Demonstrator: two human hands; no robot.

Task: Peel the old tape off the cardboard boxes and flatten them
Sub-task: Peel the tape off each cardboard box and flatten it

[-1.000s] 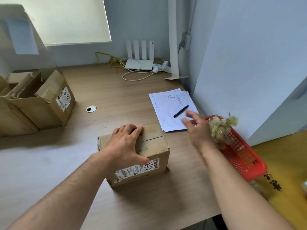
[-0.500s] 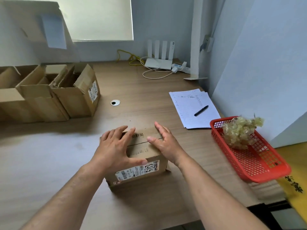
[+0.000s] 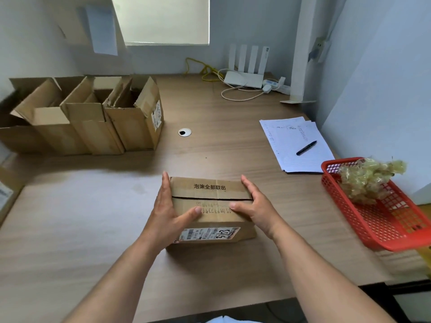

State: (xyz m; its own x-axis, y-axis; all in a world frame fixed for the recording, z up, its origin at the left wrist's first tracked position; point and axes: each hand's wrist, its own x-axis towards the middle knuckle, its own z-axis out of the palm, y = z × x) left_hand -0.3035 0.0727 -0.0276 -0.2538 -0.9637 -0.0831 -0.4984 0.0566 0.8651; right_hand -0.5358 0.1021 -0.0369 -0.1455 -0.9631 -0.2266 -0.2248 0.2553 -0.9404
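A small closed cardboard box [image 3: 210, 191] with printed characters on its top and a shipping label on its near side sits on the wooden desk [image 3: 233, 141] in front of me. My left hand [image 3: 166, 213] grips its left side, thumb lying across the top. My right hand [image 3: 254, 206] holds the right side, thumb on the top too. The top flaps meet in a dark seam with no tape visible along it. A wad of peeled yellowish tape [image 3: 368, 178] lies in a red plastic basket [image 3: 396, 224] at the desk's right edge.
Several opened cardboard boxes [image 3: 93, 117] stand in a row at the back left. Lined papers [image 3: 291, 129] with a black pen [image 3: 306, 148] lie at the right. A white router [image 3: 245, 78] with cables sits at the back. A cable grommet [image 3: 184, 132] marks the desk's middle.
My right hand came back from the red basket and took hold of the box's right side. My left hand slid from the top to the left side. The view shifted right.
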